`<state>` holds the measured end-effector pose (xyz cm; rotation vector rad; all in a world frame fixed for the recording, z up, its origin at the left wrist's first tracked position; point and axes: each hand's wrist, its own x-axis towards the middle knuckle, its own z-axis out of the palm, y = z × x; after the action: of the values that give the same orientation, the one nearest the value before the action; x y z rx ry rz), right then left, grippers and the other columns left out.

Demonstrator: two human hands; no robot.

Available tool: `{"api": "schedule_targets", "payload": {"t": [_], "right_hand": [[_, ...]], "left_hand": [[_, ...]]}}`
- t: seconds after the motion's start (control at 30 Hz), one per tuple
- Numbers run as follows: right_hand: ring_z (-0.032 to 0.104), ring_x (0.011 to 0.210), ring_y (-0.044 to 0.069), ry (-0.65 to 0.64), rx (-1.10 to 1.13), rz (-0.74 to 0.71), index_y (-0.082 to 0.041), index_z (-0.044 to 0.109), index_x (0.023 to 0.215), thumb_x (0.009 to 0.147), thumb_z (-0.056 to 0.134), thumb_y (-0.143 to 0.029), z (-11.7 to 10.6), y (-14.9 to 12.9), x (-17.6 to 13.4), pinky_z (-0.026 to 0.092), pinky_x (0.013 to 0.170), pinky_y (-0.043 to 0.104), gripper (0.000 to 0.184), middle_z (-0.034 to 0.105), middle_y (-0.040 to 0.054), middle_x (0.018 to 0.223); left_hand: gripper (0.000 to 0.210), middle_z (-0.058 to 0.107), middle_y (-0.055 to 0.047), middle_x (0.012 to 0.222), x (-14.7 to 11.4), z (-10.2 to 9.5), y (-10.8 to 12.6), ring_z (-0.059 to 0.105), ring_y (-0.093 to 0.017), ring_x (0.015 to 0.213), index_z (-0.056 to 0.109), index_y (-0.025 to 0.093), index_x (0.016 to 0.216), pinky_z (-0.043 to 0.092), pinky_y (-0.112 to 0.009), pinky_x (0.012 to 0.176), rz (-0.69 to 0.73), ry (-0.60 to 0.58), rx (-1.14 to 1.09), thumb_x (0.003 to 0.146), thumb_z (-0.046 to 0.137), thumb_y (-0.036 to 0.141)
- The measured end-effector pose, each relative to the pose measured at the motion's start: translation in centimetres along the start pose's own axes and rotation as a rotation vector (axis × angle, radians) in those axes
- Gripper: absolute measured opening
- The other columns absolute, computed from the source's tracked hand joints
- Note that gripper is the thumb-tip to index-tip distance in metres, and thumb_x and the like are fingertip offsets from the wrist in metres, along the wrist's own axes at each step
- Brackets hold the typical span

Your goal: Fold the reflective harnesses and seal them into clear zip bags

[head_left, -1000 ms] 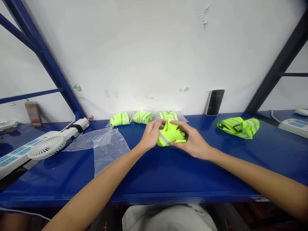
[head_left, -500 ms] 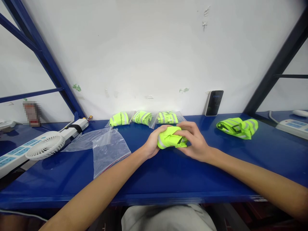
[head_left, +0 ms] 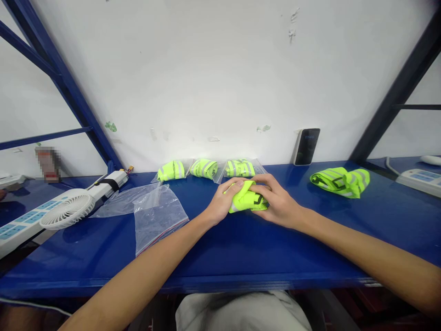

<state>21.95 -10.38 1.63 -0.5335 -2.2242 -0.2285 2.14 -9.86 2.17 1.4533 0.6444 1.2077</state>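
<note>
I see a glossy blue desk (head_left: 220,257) against a scuffed white wall (head_left: 206,82); left hand (head_left: 219,203) and right hand (head_left: 281,203) curl fingers round a neon bundle (head_left: 243,200).

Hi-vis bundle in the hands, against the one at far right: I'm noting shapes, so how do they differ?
The held bundle sits between left hand and right hand; the other bundle lies untouched on the blue table. The held bundle looks compact, the other bundle longer. Both are neon yellow with grey stripes.
</note>
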Motion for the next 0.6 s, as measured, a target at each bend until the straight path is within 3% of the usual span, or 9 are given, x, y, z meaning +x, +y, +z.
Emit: {"api": "schedule_targets", "payload": {"t": [0.27, 0.4, 0.6], "right_hand": [[0.055, 0.127, 0.032, 0.116, 0.020, -0.056, -0.028, 0.035, 0.146, 0.083, 0.070, -0.020, -0.5, -0.4, 1.1, 0.053, 0.100, 0.050, 0.073, 0.052, 0.0159, 0.134], [0.058, 0.125, 0.031, 0.099, 0.010, -0.104, -0.027, 0.047, 0.136, 0.085, 0.070, -0.021, -0.6, -0.2, 0.9, 0.054, 0.100, 0.049, 0.056, 0.055, 0.0165, 0.133], [0.061, 0.122, 0.028, 0.049, -0.004, -0.182, -0.026, 0.062, 0.117, 0.090, 0.060, -0.017, -0.5, 1.4, -0.2, 0.057, 0.095, 0.044, 0.029, 0.062, 0.0138, 0.130]], "left_hand": [[0.036, 0.070, -0.004, 0.096, 0.2, 0.0, -0.1, 0.062, -0.017, 0.088, 0.073, 0.016, 0.098, 0.047, -0.027, 0.080, -0.075, 0.033, -0.141, 0.078, 0.075, 0.046], [0.032, 0.070, -0.004, 0.100, 0.0, 0.3, 0.2, 0.063, -0.016, 0.088, 0.072, 0.017, 0.101, 0.047, -0.026, 0.079, -0.094, 0.014, -0.129, 0.077, 0.077, 0.037], [0.041, 0.067, -0.001, 0.092, -0.1, 1.4, 0.4, 0.061, -0.012, 0.076, 0.063, 0.021, 0.112, 0.046, -0.022, 0.065, -0.252, 0.160, -0.333, 0.078, 0.074, 0.041]]}}
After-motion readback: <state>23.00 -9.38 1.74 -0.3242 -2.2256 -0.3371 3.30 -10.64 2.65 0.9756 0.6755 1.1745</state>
